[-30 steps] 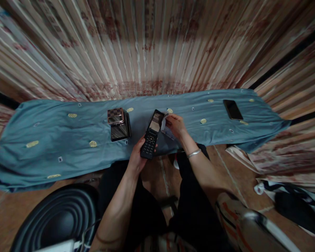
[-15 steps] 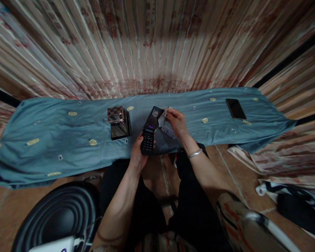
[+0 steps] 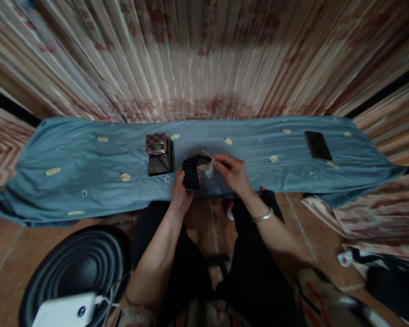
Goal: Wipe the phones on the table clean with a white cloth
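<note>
Flip phone [image 3: 191,176] had tipped since the earlier frame: screen flap now foreshortened, where it had faced the camera. Right hand [image 3: 232,171] and the pale cloth [image 3: 209,169] moved with it, staying at the flap's free edge. View had shifted a bit too.

Phone was open, above the front edge of the worktop [image 3: 88,168]. Left fingers were clamped on the keypad body, thumb on 1 side, likely to keep the flap clear. Left hand [image 3: 182,193] sat low, so the hinge looked unblocked. Right fingers were together, pinching the cloth; it looked to touch the flap, though I couldn't tell how firmly.

Off to the left: checkered case [image 3: 156,138] on top of dark slabs [image 3: 159,165], probably stacked to save room. 1 black phone [image 3: 318,146] lay flat at far right, well apart from both hands.
</note>
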{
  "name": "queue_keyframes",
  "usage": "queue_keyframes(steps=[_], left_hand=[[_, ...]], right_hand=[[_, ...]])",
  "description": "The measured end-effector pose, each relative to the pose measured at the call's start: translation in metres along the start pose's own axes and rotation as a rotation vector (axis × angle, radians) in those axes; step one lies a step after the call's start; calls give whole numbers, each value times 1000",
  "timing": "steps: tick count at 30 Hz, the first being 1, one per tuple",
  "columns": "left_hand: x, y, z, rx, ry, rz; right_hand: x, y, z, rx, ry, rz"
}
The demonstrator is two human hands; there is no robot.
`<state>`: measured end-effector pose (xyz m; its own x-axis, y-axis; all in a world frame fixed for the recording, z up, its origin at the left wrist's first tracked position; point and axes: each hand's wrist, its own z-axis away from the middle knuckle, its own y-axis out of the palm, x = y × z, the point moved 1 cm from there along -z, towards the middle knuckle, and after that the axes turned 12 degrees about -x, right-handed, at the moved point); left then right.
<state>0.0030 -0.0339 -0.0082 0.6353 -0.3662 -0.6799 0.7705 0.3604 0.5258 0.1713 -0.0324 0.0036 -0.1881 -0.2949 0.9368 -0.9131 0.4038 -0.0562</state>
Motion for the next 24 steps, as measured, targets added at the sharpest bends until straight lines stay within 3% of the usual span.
queue_keyframes(steps=[5, 12, 24], left_hand=[[5, 1, -12, -62, 14, 80], [8, -2, -22, 15, 64, 66], [10, 0, -24, -18, 49, 100]], right_hand=[[1, 3, 15, 55, -115, 149], [3, 3, 20, 103, -273, 241], [7, 2, 24, 179, -422, 302]])
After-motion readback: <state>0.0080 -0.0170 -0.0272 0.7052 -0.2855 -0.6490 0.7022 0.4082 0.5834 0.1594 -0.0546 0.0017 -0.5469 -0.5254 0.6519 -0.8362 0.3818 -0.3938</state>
